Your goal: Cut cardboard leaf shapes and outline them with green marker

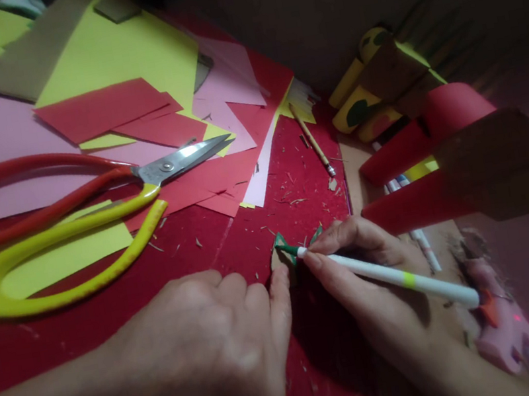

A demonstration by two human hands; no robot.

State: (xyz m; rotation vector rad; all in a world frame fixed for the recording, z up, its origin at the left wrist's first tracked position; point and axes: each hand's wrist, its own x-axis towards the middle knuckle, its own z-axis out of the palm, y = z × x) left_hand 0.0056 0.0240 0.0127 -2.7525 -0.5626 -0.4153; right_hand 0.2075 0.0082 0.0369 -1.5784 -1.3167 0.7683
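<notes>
A white marker (387,275) with a green tip is pinched in my right hand (372,275). Its tip touches a small cardboard piece (281,257) whose upper edge is coloured green. My left hand (221,339) lies curled on the red surface, with its little finger against that piece, pressing beside it. Another green edge shows by my right fingertips; the rest of it is hidden. Large scissors (166,166) with red and yellow handles lie closed to the upper left of my left hand, over coloured paper.
Yellow paper (122,60), pink paper (14,137) and red paper (100,110) overlap at the back left. A pencil (313,140) lies among scraps on the red surface (231,243). Red and brown cardboard shapes (504,160) and a pink figure (502,321) stand at the right.
</notes>
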